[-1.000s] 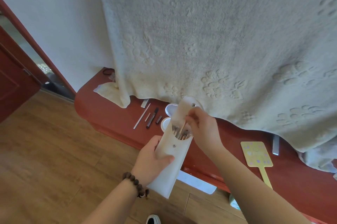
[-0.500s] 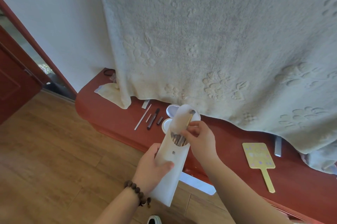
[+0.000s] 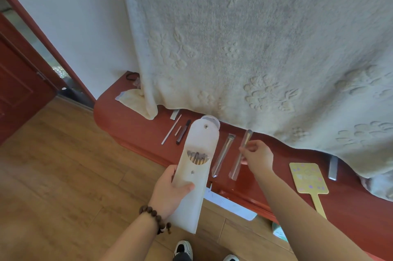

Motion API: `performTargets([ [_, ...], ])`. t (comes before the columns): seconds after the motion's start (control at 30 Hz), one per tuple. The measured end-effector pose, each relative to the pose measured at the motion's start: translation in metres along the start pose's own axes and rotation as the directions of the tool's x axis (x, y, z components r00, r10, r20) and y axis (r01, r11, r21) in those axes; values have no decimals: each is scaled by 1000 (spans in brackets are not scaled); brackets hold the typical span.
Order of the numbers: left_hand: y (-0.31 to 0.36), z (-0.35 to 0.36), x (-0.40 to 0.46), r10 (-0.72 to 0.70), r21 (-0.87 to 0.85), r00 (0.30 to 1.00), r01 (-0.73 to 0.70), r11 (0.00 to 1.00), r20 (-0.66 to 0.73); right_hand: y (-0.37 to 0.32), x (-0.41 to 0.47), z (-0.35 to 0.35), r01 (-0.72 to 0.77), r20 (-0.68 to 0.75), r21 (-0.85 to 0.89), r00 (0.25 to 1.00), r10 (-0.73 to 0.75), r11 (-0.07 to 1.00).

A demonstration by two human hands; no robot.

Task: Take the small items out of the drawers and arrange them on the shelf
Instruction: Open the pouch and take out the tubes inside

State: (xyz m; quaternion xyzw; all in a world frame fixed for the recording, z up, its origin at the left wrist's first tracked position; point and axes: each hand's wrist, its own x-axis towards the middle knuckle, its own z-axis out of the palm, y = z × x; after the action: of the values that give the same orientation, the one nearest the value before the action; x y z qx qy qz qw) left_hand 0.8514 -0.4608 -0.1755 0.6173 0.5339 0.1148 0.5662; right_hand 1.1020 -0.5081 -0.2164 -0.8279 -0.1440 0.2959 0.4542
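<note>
We have the white pouch (image 3: 195, 167) gripped in our left hand (image 3: 170, 190), fingers and thumb curled round its lower half, flap open at the top and a cluster of brushes (image 3: 197, 157) showing at its mouth. Our right hand (image 3: 258, 157) pinches one sleeved brush (image 3: 241, 154) near its middle — thumb and fingertips closed on it — over the red shelf (image 3: 136, 124). That brush runs long-axis away from us, bristle end toward the hanging blanket (image 3: 255, 48), and almost parallel to another sleeved brush (image 3: 223, 155) lying just to its left. Whether its near tip touches the wood we cannot quite tell from this angle. The pouch's opening sits just left of the right hand, between the two hands, so the right hand is the nearer one for the next draw: a short reach leftward and up along the pouch's own axis. A yellow hand mirror (image 3: 308, 177) lies farther right.
</note>
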Motion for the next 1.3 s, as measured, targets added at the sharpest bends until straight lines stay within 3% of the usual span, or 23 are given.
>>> performTargets([
  [0.2,-3,-2,2,-25,-44,999,23,999,-35,10,23,26,-105,-3,-131,994,105,986],
  [0.47,1,-3,0,-5,-31,999,4,1000,-35,8,17,27,-70,4,-325,997,75,943],
  [0.63,8,-3,-2,26,-64,999,-24,998,37,-51,-9,20,213,91,-6,973,-212,977],
  [0.73,13,0,-4,48,-52,994,-43,998,98,-86,-17,10,248,239,135,931,-275,959],
  [0.9,27,10,-6,72,-47,984,-65,997,162,-103,-26,-10,337,213,108,911,-353,935],
  [1.1,58,16,-8,105,-172,978,-74,982,181,-102,-67,-41,381,262,322,844,-468,867],
  [1.3,98,24,-17,198,-340,956,-116,933,217,-90,-99,-55,555,213,235,772,-599,798],
])
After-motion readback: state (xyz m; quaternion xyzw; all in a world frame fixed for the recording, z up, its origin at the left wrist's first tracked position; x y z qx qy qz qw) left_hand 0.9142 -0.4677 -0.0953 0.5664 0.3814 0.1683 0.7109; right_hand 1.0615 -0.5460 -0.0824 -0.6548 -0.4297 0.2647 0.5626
